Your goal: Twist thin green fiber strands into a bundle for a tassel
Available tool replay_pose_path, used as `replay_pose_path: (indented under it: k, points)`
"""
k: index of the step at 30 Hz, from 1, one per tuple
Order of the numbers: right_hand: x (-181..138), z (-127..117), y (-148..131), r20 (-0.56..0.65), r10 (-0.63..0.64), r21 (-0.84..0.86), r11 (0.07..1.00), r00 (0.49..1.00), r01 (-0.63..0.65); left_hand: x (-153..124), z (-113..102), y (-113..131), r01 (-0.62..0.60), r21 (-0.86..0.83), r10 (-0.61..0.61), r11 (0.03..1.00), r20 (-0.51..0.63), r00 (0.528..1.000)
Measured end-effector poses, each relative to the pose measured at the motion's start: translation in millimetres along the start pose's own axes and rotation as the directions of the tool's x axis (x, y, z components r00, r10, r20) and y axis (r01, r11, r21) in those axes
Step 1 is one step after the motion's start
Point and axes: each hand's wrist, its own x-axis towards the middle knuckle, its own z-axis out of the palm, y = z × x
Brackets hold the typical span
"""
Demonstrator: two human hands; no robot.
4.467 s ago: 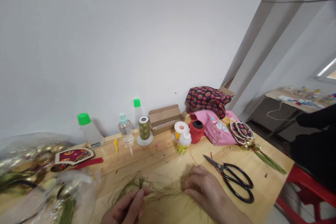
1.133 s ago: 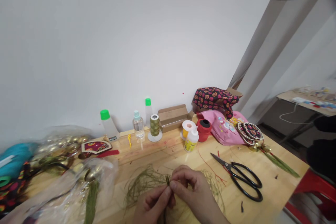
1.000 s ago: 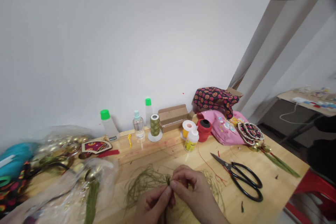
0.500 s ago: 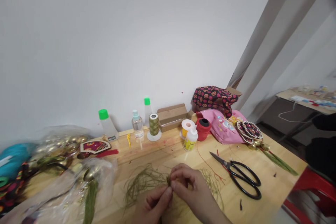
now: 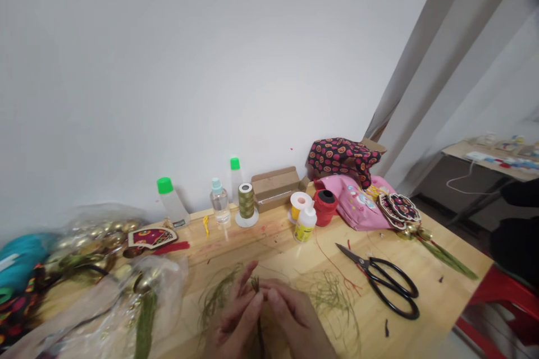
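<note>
Close together at the table's front middle, both hands pinch a small bundle of olive-green thread [image 5: 255,283]. My left hand [image 5: 236,314] grips it from the left, thumb and fingers pressed together with one finger raised. My right hand [image 5: 290,314] closes on it from the right, its thumb near the left thumb. A short tuft pokes up between the fingertips, and a dark strand hangs below them. Loose olive threads [image 5: 219,294] lie behind and left of the hands. Another tangle of thread [image 5: 334,297] spreads to the right. The fingers partly hide the bundle.
Black-handled scissors [image 5: 381,280] lie at right. Behind stand a white glue bottle [image 5: 305,224], red thread spool [image 5: 325,207], olive thread spool [image 5: 246,202], clear bottle [image 5: 219,202] and cardboard box [image 5: 278,188]. Plastic bags with gold bells [image 5: 96,230] cover the left side.
Both hands have shifted slightly left with the bundle. The right hand has turned, its fingers now lower and more level, uncovering the right-hand tangle. A left finger has lifted.
</note>
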Motion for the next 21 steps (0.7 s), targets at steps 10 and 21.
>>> replay_pose_path:
  k: [10, 21]
  points:
    - [-5, 8, 21, 0.072, 0.027, -0.165, 0.986, 0.997, -0.015, 1, 0, -7, 0.233, -0.278, -0.227, 0.932, 0.057, 0.972]
    - [-9, 6, 26, 0.082, 0.024, -0.247, 0.969, 0.996, -0.003, 1, -3, 3, 0.329, -0.255, -0.296, 0.909, 0.16, 0.942]
